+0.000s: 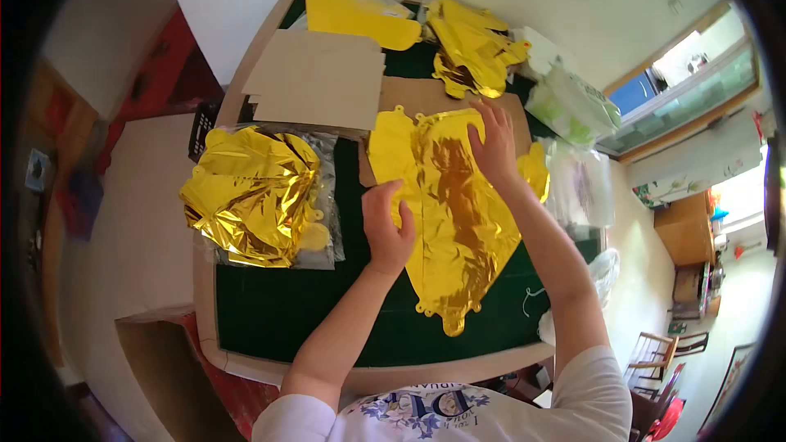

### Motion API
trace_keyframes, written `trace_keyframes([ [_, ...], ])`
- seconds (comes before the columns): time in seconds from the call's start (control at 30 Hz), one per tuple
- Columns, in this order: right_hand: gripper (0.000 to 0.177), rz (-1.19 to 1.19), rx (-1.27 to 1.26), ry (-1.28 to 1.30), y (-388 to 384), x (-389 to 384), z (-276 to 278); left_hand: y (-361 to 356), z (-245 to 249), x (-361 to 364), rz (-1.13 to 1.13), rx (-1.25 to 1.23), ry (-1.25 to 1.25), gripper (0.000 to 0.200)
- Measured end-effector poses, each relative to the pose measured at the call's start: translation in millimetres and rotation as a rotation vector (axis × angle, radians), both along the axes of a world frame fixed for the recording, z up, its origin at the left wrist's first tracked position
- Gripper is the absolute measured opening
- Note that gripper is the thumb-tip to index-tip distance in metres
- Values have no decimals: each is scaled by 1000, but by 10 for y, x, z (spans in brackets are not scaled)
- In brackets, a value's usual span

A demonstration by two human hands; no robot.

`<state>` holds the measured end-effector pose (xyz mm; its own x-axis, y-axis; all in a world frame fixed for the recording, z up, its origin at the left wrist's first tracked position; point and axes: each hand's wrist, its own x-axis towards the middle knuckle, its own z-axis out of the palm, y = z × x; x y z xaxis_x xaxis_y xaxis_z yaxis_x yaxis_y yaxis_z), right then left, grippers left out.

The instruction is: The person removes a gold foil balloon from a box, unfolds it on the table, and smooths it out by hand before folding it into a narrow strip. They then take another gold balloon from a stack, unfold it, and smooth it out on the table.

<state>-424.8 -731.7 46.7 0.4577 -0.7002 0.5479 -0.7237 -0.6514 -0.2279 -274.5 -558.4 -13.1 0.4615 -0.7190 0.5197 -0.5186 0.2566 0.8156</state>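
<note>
A gold foil balloon [458,221], uninflated, lies spread in front of me with its tabbed, narrow end toward me. My right hand [495,143] rests at its upper right part, fingers stretched out and apart. At the balloon's left edge is my left hand [388,227], its fingers bent over the foil's edge and the thumb held apart; nothing shows in it. Under the balloon's far end lies a brown cardboard sheet [512,106]. More gold foil [535,170] sticks out beyond my right wrist.
A pile of gold foil balloons [254,188] sits on clear plastic at left. Behind are stacked cardboard sheets [315,78], a flat yellow piece [348,16] and another foil bundle [471,41]. A green-white packet [573,106] and clear bags [581,184] line the right. The green tabletop [262,311] has a pale rim.
</note>
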Motion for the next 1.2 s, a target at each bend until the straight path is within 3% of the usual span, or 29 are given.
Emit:
trace_keyframes([
  [0.1,40,101,-108,178,-867,694,-102,-10,26,30,-10,25,76,27],
  [0.27,37,103,-243,396,-1494,1467,-336,-19,68,48,-15,-7,73,28],
  [0.4,19,32,-108,714,-1816,1792,-268,-37,80,65,-37,18,106,35],
  [0.5,15,98,-112,506,-1955,1815,-265,-30,63,47,-44,35,132,34],
  [0.53,13,203,6,323,-1973,1790,-269,-34,59,47,-46,34,134,32],
  [0.63,13,378,9,293,-1955,1787,-326,-36,65,54,-43,34,137,31],
  [0.73,15,133,37,392,-2010,1828,-336,-20,56,28,-47,40,122,31],
  [0.83,16,50,186,59,-2053,1885,-260,-41,64,42,-53,30,108,31],
  [0.97,15,27,472,-76,-2205,1848,-211,-33,64,35,-57,37,113,32],
  [1.17,18,27,133,-512,-2216,1942,65,-30,45,25,-60,28,115,33],
  [1.2,18,36,91,-406,-2171,1950,182,-26,47,24,-55,32,114,32],
])
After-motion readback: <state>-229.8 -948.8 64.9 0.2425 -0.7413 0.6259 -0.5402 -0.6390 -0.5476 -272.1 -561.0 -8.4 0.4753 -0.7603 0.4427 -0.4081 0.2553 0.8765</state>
